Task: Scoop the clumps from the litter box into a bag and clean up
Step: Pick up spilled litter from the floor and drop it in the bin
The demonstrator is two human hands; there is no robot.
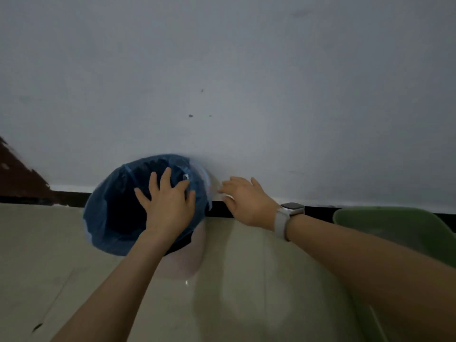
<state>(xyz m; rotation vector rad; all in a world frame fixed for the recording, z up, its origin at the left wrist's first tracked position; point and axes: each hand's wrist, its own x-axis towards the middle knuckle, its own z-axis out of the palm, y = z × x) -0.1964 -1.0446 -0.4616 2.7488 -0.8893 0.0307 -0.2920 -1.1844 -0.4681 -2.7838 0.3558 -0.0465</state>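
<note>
L hand spread flat over blue bin bag mouth; R hand, fingers extended, at bag's R edge. Green litter box far R on floor.

Dim room: pale wall, black skirting, beige tiled floor.

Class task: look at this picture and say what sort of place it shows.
Probably a dim indoor corner of a home: a plain pale wall, glossy beige tiled floor, and a bin lined with a blue plastic bag.
</note>
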